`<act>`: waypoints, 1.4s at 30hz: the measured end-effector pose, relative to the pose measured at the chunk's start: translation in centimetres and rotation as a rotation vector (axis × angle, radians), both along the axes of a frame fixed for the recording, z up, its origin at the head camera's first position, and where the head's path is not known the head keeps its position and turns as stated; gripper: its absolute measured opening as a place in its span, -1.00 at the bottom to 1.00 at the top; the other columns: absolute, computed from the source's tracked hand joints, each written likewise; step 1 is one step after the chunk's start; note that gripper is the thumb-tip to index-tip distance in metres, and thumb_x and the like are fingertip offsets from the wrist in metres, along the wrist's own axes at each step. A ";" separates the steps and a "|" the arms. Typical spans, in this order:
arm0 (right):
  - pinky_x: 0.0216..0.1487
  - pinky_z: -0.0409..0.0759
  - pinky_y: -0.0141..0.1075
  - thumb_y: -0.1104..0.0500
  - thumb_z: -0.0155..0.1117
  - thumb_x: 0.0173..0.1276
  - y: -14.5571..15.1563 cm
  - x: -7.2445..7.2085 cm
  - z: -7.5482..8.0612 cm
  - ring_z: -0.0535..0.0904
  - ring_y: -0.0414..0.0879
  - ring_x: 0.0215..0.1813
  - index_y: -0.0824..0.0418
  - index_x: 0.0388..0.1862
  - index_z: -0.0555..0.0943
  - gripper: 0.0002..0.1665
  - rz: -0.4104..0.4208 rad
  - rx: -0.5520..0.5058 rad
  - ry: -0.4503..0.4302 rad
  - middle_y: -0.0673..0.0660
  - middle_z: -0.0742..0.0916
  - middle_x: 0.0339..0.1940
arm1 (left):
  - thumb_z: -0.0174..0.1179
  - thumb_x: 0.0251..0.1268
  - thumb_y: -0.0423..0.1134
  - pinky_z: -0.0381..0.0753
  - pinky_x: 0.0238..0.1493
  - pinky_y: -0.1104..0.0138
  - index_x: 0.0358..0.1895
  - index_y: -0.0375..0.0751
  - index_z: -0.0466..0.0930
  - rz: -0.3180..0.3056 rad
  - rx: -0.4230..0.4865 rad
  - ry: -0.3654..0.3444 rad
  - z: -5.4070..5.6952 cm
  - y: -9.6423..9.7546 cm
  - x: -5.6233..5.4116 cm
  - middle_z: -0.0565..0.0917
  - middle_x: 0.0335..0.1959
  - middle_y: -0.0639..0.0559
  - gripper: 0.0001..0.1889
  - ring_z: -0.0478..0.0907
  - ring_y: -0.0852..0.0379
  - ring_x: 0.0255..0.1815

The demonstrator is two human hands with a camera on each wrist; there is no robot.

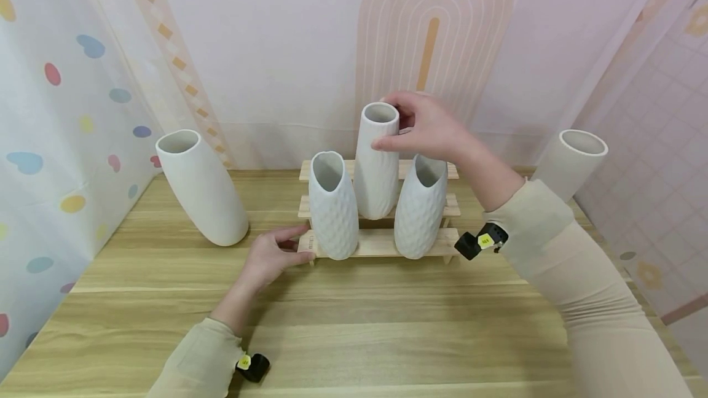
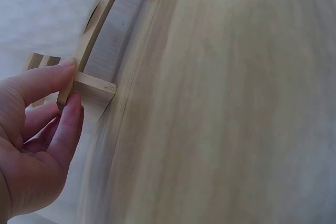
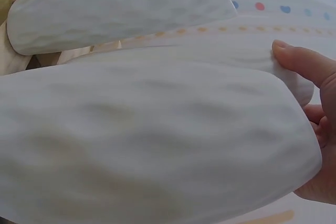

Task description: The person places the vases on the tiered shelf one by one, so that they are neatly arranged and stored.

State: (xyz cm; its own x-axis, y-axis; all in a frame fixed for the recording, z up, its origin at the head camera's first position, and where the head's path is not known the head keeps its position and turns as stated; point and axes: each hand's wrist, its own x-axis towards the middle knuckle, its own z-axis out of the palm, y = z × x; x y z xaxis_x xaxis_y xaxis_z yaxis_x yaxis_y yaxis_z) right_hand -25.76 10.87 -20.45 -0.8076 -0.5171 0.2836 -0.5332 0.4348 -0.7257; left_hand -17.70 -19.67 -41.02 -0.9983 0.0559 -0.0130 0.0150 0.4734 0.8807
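My right hand (image 1: 428,128) grips a tall white ribbed vase (image 1: 377,171) near its top, thumb in front and fingers behind. That vase stands upright over the middle tier of a small wooden stepped rack (image 1: 376,243). Two dimpled white vases with slanted mouths, a left one (image 1: 334,220) and a right one (image 1: 420,220), stand on the lowest tier. In the right wrist view the right dimpled vase (image 3: 157,140) covers much of the held one. My left hand (image 1: 273,257) pinches the left end of the lowest slat (image 2: 89,51) between thumb and fingers.
A smooth white vase (image 1: 204,189) stands on the wooden table (image 1: 354,336) left of the rack. Another pale vase (image 1: 572,161) is at the far right, partly behind my right sleeve. A patterned curtain (image 1: 276,48) hangs behind the table.
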 end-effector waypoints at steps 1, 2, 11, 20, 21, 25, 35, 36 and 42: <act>0.03 0.57 -0.24 0.23 0.56 0.10 0.0 0.0 0.0 0.62 -0.07 -0.11 0.27 0.07 0.60 -0.46 0.004 0.003 0.000 0.13 0.68 -0.11 | 0.56 0.00 -0.21 0.58 -0.17 0.33 0.24 -0.22 0.60 0.000 0.001 0.002 0.0 0.0 0.0 0.62 0.17 -0.19 -0.35 0.62 -0.04 -0.04; 0.04 0.57 -0.23 0.23 0.56 0.10 -0.1 0.0 0.1 0.62 -0.07 -0.11 0.28 0.07 0.59 -0.46 0.007 0.008 0.002 0.14 0.67 -0.11 | 0.56 0.00 -0.22 0.58 -0.17 0.33 0.24 -0.22 0.60 0.000 0.003 0.002 0.0 0.0 0.0 0.62 0.17 -0.19 -0.35 0.62 -0.04 -0.04; 0.07 0.57 -0.18 0.20 0.58 0.10 -0.3 0.1 0.3 0.63 -0.05 -0.08 0.27 0.07 0.58 -0.45 0.000 0.049 0.018 0.14 0.67 -0.10 | 0.56 0.01 -0.21 0.58 -0.17 0.34 0.25 -0.26 0.58 -0.009 0.010 0.003 0.2 0.0 0.1 0.60 0.19 -0.23 -0.34 0.62 -0.07 -0.02; 0.00 0.58 -0.25 0.14 0.60 0.08 -0.4 0.4 0.5 0.61 -0.09 -0.12 0.23 0.00 0.59 -0.47 -0.071 0.105 0.074 0.08 0.67 -0.13 | 0.56 0.01 -0.21 0.59 -0.19 0.34 0.25 -0.26 0.58 -0.011 0.006 0.002 0.2 0.0 -0.1 0.61 0.18 -0.22 -0.34 0.62 -0.06 -0.03; 0.00 0.57 -0.25 0.13 0.60 0.08 -0.3 0.4 0.5 0.61 -0.09 -0.12 0.22 0.00 0.59 -0.47 -0.074 0.111 0.079 0.08 0.67 -0.13 | 0.56 0.01 -0.21 0.59 -0.18 0.34 0.25 -0.26 0.58 -0.010 0.002 0.003 0.2 0.0 -0.1 0.61 0.18 -0.21 -0.34 0.62 -0.06 -0.03; 0.01 0.56 -0.25 0.11 0.59 0.10 -0.4 0.2 0.6 0.59 -0.09 -0.11 0.22 0.03 0.59 -0.45 -0.065 0.141 0.089 0.08 0.66 -0.12 | 0.56 0.01 -0.20 0.59 -0.18 0.34 0.25 -0.26 0.58 -0.009 0.002 0.003 0.2 0.0 -0.1 0.61 0.19 -0.21 -0.34 0.62 -0.07 -0.02; 0.10 0.57 -0.21 0.18 0.53 0.18 -0.2 -0.4 0.3 0.62 -0.06 -0.06 0.26 0.13 0.55 -0.44 0.018 0.094 0.059 0.13 0.66 -0.08 | 0.56 0.01 -0.20 0.59 -0.19 0.35 0.25 -0.25 0.58 -0.006 0.004 0.003 0.3 -0.1 -0.1 0.60 0.19 -0.22 -0.34 0.62 -0.06 -0.03; 0.10 0.57 -0.20 0.19 0.53 0.19 -0.2 -0.5 0.3 0.62 -0.06 -0.05 0.27 0.14 0.55 -0.44 0.027 0.085 0.056 0.13 0.66 -0.08 | 0.56 0.01 -0.20 0.59 -0.19 0.35 0.25 -0.24 0.58 -0.005 0.005 0.001 0.3 -0.2 -0.1 0.60 0.19 -0.22 -0.34 0.62 -0.05 -0.03; 0.22 0.48 -0.18 0.20 0.43 0.30 1.0 -0.2 0.3 0.58 0.01 0.14 0.26 0.35 0.45 -0.34 0.032 -0.005 -0.037 0.18 0.64 0.14 | 0.56 0.00 -0.20 0.59 -0.20 0.35 0.25 -0.24 0.58 -0.002 0.007 -0.002 0.3 -0.2 0.0 0.61 0.18 -0.22 -0.34 0.62 -0.05 -0.04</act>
